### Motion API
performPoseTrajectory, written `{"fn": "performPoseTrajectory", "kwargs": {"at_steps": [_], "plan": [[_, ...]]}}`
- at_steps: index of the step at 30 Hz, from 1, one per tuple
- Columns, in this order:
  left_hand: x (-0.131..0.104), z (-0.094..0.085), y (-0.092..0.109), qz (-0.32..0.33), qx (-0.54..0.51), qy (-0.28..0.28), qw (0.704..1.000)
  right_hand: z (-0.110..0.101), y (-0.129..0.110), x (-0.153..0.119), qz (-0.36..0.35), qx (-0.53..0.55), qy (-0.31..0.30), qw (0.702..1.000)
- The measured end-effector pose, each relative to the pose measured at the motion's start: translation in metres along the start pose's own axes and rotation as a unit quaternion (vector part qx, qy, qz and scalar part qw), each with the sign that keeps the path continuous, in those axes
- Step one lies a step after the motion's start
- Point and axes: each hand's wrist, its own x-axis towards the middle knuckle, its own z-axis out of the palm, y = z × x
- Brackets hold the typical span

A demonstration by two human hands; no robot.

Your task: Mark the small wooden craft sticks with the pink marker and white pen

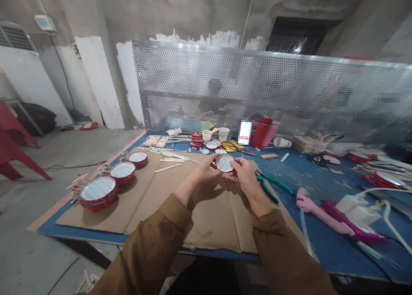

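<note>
Head view: pale, red-rimmed disc [224, 162]

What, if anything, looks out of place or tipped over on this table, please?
A white cup lies on its side beside the pink bottle, while two other cups stand upright. I see no spill around it.

The left hand [206, 170] holds the left side of the small round disc [225, 162], and the right hand [243, 171] holds its right side. The fingers are bent, and some are hard to see. Both wrists are bare, lower than the disc. The left arm [148, 239] and right arm [280, 239], in brown sleeves, lean in toward it.
</note>
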Motion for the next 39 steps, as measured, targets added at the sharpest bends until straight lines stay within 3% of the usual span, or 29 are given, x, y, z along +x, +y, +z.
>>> {"fn": "performPoseTrajectory", "kwargs": {"at_steps": [9, 14, 21, 25, 39], "plan": [[0.004, -0.01, -0.014, 0.061, 0.045, 0.004, 0.997, 0.0, -0.005, -0.005, 0.004, 0.009, -0.036, 0.999], [0.005, -0.012, -0.021, 0.06, 0.055, 0.004, 0.997, -0.002, -0.003, -0.004, -0.008, 0.012, -0.049, 0.999], [0.0, -0.008, -0.008, 0.038, 0.021, 0.009, 0.999, 0.0, -0.004, -0.005, 0.007, 0.024, -0.042, 0.999], [0.0, -0.005, -0.002, 0.077, 0.021, 0.002, 0.997, -0.001, -0.005, -0.005, 0.014, 0.039, -0.04, 0.998], [-0.001, -0.011, -0.008, 0.079, 0.079, 0.011, 0.994, 0.001, -0.01, -0.009, 0.025, 0.051, -0.053, 0.997]]}}
